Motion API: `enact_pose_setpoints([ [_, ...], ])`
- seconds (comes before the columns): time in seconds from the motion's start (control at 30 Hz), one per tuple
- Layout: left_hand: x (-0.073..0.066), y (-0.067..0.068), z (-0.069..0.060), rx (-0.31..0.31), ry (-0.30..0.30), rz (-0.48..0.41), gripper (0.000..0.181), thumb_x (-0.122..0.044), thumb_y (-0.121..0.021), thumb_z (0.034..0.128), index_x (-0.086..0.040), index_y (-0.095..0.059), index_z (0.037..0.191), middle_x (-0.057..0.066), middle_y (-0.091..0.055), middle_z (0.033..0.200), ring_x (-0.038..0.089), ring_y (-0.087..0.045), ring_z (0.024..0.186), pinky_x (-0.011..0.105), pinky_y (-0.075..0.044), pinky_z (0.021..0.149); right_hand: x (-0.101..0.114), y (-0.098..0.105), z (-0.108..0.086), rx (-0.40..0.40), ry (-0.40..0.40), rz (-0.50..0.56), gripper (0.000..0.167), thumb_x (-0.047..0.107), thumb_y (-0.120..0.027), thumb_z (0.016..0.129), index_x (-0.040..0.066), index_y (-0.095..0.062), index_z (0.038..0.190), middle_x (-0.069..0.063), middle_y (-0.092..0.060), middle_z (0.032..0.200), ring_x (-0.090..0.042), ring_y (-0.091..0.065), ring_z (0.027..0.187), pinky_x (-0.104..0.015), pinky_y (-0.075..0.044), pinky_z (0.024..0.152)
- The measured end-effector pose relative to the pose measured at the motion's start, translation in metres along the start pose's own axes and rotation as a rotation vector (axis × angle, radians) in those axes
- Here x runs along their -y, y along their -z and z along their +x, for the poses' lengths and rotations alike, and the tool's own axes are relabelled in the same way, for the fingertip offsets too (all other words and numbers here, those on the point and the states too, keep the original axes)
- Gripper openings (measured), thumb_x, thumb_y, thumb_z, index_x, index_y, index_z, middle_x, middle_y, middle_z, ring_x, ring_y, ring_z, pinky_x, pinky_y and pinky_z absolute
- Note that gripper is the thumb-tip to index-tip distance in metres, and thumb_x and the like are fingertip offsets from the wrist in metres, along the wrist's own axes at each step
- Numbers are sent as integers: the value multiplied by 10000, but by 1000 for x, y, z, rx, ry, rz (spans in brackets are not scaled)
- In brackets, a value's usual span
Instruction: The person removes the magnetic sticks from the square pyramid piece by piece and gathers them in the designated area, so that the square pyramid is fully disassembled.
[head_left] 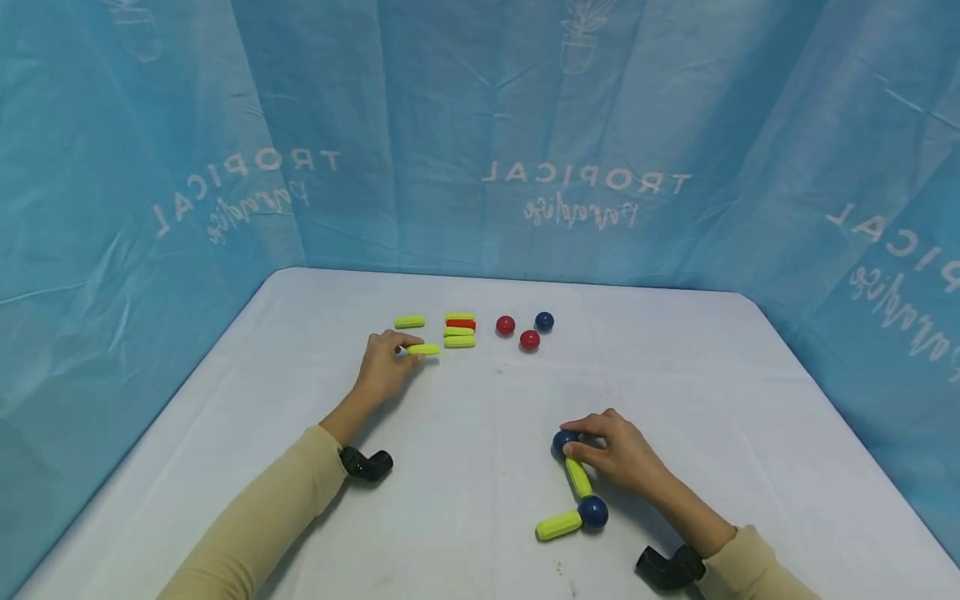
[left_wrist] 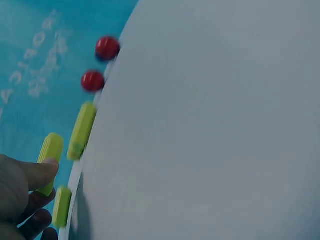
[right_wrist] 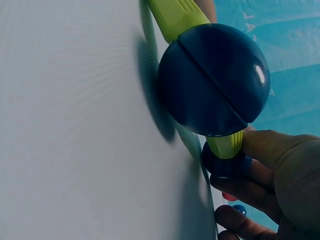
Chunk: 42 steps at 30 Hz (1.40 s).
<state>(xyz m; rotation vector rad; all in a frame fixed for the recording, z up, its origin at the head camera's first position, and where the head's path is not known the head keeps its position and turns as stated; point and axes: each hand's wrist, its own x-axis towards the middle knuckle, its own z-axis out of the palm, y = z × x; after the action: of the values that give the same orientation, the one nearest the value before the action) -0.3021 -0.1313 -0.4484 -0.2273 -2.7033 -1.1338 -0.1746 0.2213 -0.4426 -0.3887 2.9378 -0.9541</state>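
My left hand [head_left: 385, 363] pinches a yellow-green ribbed stick [head_left: 426, 350] between thumb and fingers; in the left wrist view this stick [left_wrist: 52, 147] is held off the other sticks. At the right, the fingers of my right hand [head_left: 621, 452] grip a blue ball [head_left: 559, 442]. From that ball a yellow-green stick [head_left: 577, 477] runs to a second blue ball [head_left: 593, 512], with another yellow-green stick [head_left: 558, 526] joined to its left side. Close up in the right wrist view, the second blue ball [right_wrist: 215, 80] hides part of the gripped one.
Near the left hand lie a lone yellow-green stick [head_left: 409, 322] and a row of yellow-green sticks [head_left: 460, 342] with a red stick [head_left: 461, 325] among them. Two red balls [head_left: 506, 326] and a blue ball [head_left: 544, 322] sit farther right. Blue curtains surround the white table [head_left: 465, 467].
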Motion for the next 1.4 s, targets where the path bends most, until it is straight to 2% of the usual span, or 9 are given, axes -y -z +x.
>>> enact_pose_setpoints([
  [0.2,18,9,30,-10,81,103,290,-185,-671,866,-115,-665,1147,109,-593,1100,268,-443,1011,415,-390,823,2,-1,-1,3,3,0,324,320,-718,814,253,-691,1130,95,-681,1018,-88,-474,864,-245,-407,739],
  [0.43,29,11,44,-5,129,125,292,-211,-657,878,-116,-661,1154,122,-582,1152,291,-424,1067,468,-341,904,3,-2,-1,2,18,-6,324,323,-718,813,257,-691,1128,103,-684,1018,-86,-473,862,-230,-399,719],
  [0.7,32,8,50,22,132,141,295,-215,-640,890,-105,-649,1164,141,-571,1172,316,-413,1133,484,-310,976,4,0,-3,5,20,-23,355,336,-714,815,243,-680,1156,85,-687,1045,-98,-483,880,-232,-396,712],
  [0.8,32,6,50,29,133,141,301,-219,-635,893,-102,-645,1170,149,-563,1189,321,-403,1152,488,-290,990,5,2,-6,-31,32,-71,390,378,-707,813,218,-673,1167,72,-691,1057,-100,-497,899,-248,-401,714],
  [0.93,30,5,50,34,133,140,312,-225,-633,893,-100,-641,1178,156,-553,1207,324,-393,1162,488,-283,989,9,5,-16,-88,51,-173,434,435,-728,775,162,-687,1110,61,-685,956,-109,-501,881,-278,-397,710],
  [1.07,30,5,50,32,129,147,316,-228,-635,892,-98,-640,1180,161,-552,1211,325,-394,1157,489,-286,983,12,6,-28,-85,57,-260,471,489,-755,720,148,-698,1040,78,-647,870,-106,-502,869,-307,-408,729],
  [1.17,31,5,50,32,126,148,318,-229,-634,892,-98,-638,1183,162,-552,1212,326,-394,1152,488,-287,978,14,5,-35,-78,64,-286,471,511,-758,701,162,-701,1011,112,-622,839,-81,-488,849,-300,-403,729],
  [1.27,32,4,51,30,129,143,317,-228,-637,890,-101,-639,1181,160,-550,1210,324,-393,1151,485,-286,977,18,4,-39,-66,78,-274,397,458,-771,709,178,-703,982,144,-607,812,-44,-450,809,-270,-384,718],
  [1.4,33,3,51,32,128,136,320,-227,-639,888,-102,-638,1183,160,-548,1212,325,-389,1153,489,-283,977,23,3,-37,-19,105,-244,280,313,-773,740,191,-706,983,171,-609,820,-23,-413,789,-250,-354,720],
])
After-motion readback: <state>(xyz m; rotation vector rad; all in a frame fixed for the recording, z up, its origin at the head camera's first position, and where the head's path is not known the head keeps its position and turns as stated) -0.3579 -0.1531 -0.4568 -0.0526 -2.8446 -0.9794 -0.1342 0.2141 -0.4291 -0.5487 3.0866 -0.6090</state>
